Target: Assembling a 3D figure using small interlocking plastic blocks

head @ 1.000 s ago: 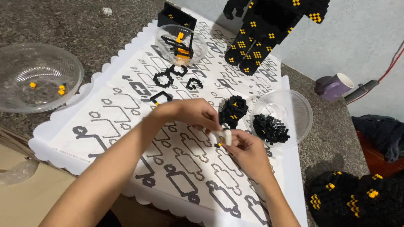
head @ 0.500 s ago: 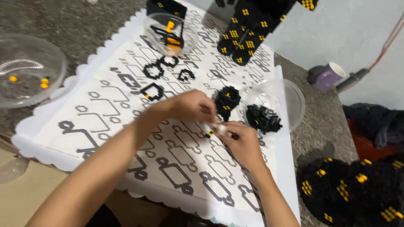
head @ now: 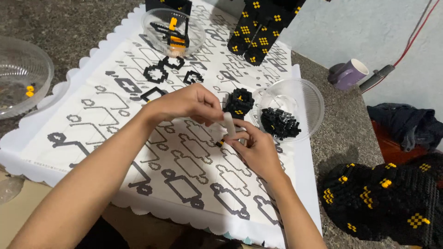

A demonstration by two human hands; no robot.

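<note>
My left hand (head: 187,105) and my right hand (head: 256,148) meet over the middle of a large white instruction sheet (head: 92,133) printed with black diagrams. Between their fingertips they pinch a small white tool (head: 229,125) and a tiny black and yellow brick piece (head: 221,142). Just beyond the hands stands a small black brick assembly with yellow dots (head: 239,102). To its right sits a clear plastic bowl (head: 304,94) holding several loose black bricks (head: 279,122).
A tall black and yellow brick model (head: 260,27) stands at the back. Another clear bowl (head: 175,28) holds black and orange parts. A clear bowl (head: 23,74) sits far left. Small black brick rings (head: 154,73) lie on the sheet. A purple mug (head: 349,74) and a big black brick model (head: 392,198) sit right.
The view has shifted, so everything sits lower and nearer. My hands stay together at the sheet's middle, still working the small piece between their fingers.
</note>
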